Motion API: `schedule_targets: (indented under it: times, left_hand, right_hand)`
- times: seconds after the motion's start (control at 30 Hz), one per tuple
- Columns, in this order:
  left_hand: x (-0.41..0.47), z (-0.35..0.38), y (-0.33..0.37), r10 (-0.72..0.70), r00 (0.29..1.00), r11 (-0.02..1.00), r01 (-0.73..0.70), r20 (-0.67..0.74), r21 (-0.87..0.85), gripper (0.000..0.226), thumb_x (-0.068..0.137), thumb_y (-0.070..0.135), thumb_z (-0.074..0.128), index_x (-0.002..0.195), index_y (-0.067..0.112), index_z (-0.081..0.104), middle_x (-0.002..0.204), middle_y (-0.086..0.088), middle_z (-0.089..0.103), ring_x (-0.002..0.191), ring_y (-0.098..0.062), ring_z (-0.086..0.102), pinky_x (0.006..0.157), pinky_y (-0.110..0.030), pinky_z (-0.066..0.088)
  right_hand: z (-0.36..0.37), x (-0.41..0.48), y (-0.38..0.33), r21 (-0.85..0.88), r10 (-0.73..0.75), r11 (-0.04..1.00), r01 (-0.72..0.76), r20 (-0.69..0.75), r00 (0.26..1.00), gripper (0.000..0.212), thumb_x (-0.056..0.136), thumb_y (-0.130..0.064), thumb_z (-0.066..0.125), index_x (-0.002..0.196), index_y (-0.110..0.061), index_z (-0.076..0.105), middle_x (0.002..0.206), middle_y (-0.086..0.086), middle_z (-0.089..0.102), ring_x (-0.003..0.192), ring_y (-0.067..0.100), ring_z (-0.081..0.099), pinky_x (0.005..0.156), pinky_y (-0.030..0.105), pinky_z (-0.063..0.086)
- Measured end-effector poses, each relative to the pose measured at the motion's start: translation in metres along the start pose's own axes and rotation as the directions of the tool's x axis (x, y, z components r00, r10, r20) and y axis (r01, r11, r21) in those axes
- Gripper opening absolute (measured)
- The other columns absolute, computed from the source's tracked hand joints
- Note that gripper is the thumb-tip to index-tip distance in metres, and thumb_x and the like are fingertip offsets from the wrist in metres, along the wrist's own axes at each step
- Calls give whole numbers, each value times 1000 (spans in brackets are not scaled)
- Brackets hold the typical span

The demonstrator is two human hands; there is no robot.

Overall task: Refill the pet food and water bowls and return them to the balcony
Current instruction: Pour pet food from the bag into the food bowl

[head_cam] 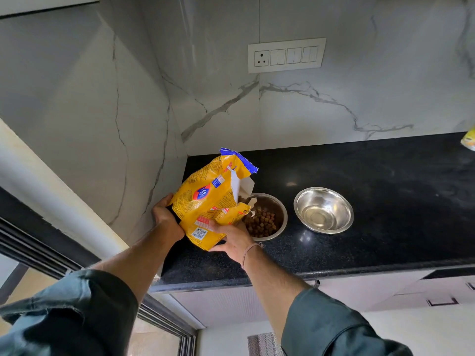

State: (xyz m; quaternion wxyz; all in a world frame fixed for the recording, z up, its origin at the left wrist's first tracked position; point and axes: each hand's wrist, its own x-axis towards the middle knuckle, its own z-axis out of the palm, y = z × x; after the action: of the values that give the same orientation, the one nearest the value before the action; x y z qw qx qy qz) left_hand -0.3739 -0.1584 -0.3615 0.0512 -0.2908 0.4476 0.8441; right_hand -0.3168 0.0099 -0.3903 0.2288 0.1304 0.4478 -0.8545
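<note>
A yellow pet food bag (205, 199) with a torn blue top is tilted over a steel bowl (281, 214), its open mouth at the bowl's left rim. Brown kibble (262, 222) lies in that bowl. My left hand (164, 217) grips the bag's lower left side. My right hand (232, 238) holds the bag's bottom edge from below. A second steel bowl (323, 210) stands to the right, holding no kibble.
Both bowls rest on a black granite counter (372, 240) in a corner of marble walls. A switch panel (286, 55) is on the back wall. A yellow packet (469, 141) shows at the right edge. A window frame (51, 255) runs at the left.
</note>
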Motion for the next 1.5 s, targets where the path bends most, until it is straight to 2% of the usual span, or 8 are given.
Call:
schedule_targets:
  times: [0.33,0.47,0.57,0.7,0.9,1.1,1.33,1.5]
  left_hand:
    - [-3,2,2,-5,1000,1000,5,-2,3,46,101,48,43,127,23,72,117,-14,76,113,-37,69,103,-54,51]
    - [-5,3,2,-3,1000,1000,3,-2,11,46,101,47,44,128,23,72,118,-14,76,114,-37,69,101,-52,52]
    - [-4,3,2,-3,1000,1000,3,2,19,47,100,49,44,128,24,72,119,-14,76,114,-37,69,99,-52,53]
    - [-4,2,2,-11,1000,1000,11,-8,24,47,99,49,45,127,24,73,117,-14,76,113,-37,69,102,-53,51]
    - [-6,5,4,-11,1000,1000,11,-25,21,44,100,47,46,127,24,72,116,-13,77,105,-36,71,90,-48,57]
    - [-7,8,4,-17,1000,999,18,-21,26,44,99,49,46,124,24,73,115,-13,77,103,-35,71,87,-47,57]
    - [-8,10,4,-17,999,999,18,-38,30,42,100,49,46,119,25,74,112,-12,77,97,-33,72,81,-44,57]
    - [-9,12,4,-21,999,999,23,-37,37,44,100,48,45,123,25,73,114,-14,77,101,-34,72,86,-46,57]
  right_hand:
    - [2,-2,-2,15,0,1000,0,1,1000,66,80,-11,82,137,-28,55,134,8,65,132,41,52,99,79,38]
    - [2,-4,-2,20,-2,1000,2,2,1000,72,72,-14,86,134,-30,55,134,8,65,132,41,52,99,79,38]
    - [1,-4,-2,25,-11,1000,11,15,1000,63,79,-10,83,132,-31,56,133,8,65,132,41,51,100,79,38]
    - [-1,-4,-3,31,-7,999,6,30,1000,74,70,-12,86,135,-31,55,133,7,65,133,42,51,100,79,37]
    - [-2,-6,-5,47,-24,999,22,57,998,59,71,-14,84,121,-35,60,133,9,65,133,44,49,99,80,36]
    - [-4,-6,-6,49,-24,999,21,56,998,52,80,-11,81,122,-34,60,131,8,66,132,43,51,100,80,36]
    - [-5,-2,-4,43,-18,999,15,50,999,74,68,-18,87,134,-31,57,136,9,65,134,43,51,100,81,35]
    - [-7,0,-2,51,-24,998,22,38,999,62,75,-14,85,128,-32,59,135,9,65,133,43,51,100,80,36]
